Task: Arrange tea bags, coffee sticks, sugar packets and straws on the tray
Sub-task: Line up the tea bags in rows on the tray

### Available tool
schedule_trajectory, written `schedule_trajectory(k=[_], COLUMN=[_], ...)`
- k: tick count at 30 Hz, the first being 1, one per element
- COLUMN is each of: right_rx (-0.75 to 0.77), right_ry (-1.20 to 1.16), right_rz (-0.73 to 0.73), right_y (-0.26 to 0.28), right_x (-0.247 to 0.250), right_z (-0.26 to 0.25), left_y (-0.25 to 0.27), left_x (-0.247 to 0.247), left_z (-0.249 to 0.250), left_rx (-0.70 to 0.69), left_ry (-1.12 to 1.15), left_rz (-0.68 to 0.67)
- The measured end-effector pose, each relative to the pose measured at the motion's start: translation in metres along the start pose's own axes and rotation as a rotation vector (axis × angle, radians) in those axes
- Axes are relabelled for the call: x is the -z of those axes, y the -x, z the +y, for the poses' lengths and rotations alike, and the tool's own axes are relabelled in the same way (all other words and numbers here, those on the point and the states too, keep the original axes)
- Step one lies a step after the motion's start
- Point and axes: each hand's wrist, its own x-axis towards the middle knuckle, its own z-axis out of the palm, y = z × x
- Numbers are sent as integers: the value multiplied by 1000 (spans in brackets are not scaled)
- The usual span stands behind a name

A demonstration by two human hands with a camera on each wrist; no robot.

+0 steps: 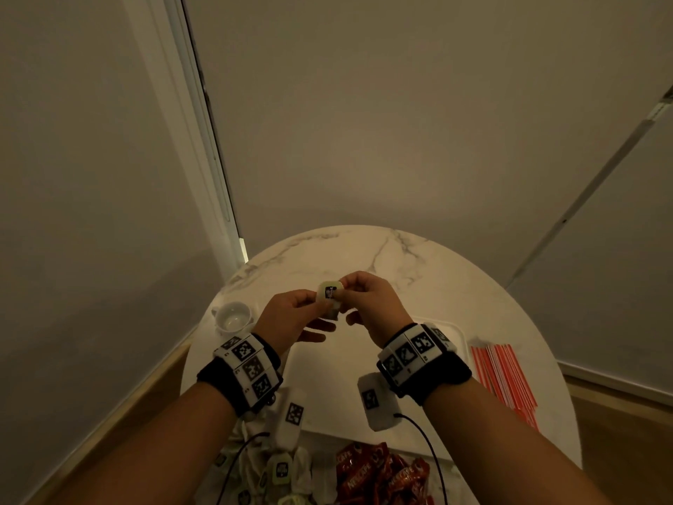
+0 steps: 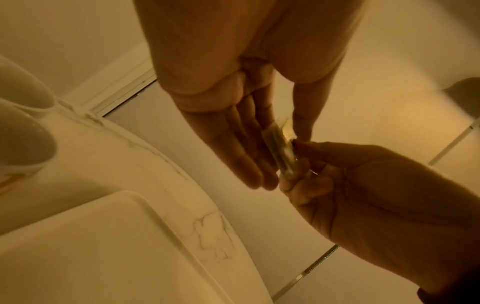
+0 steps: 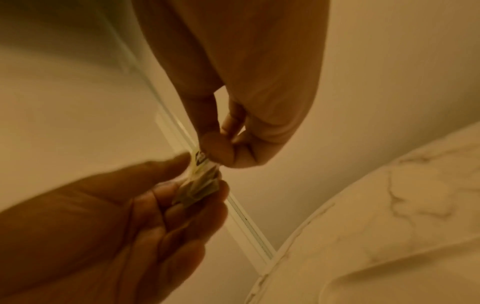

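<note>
Both hands are raised over the white tray [image 1: 457,331]. Between them is one tea bag with a pale green tag [image 1: 329,292]. My left hand [image 1: 314,307] holds the bag between thumb and fingers, the lower fingers stretched out under it. My right hand [image 1: 342,295] pinches the tag with thumb and forefinger. In the left wrist view the tea bag [image 2: 280,153] stands edge-on between the two hands. The right wrist view shows the bag [image 3: 201,188] lying on the left fingers. More tea bags [image 1: 280,472], red coffee sticks [image 1: 382,475] and red-striped straws [image 1: 506,380] lie on the table.
The round marble table [image 1: 382,256] stands close to a wall corner. A white cup [image 1: 233,317] sits at its left edge, left of the tray. The straws lie right of the tray, the piles of tea bags and coffee sticks near the front edge. Wrist cables hang over those piles.
</note>
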Motion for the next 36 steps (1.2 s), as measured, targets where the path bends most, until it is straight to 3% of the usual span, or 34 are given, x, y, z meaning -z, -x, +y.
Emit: schedule_trajectory(k=[3,7,14,27,30,36], right_rx=[-25,-13,1,-83,-138,-337], right_ry=[-26,113,117,269,240,424], right_rz=[-30,-82,-63,-184,-91,-8], right_y=[-9,-21,-38,-69,-89,-123], right_x=[-3,-6,-8,-11,-6,-12], right_z=[0,0,-2,12,28,83], left_y=[-7,-15,-28,-46,-46,-38], left_x=[3,11,18,26,36,56], left_z=[-3,-8,-16,-35,-47,-68], left_rx=[1,-15,29,191,256,356], left_ry=[25,12,105,201,141,-165], left_rz=[31,17,40,25,-39,-163])
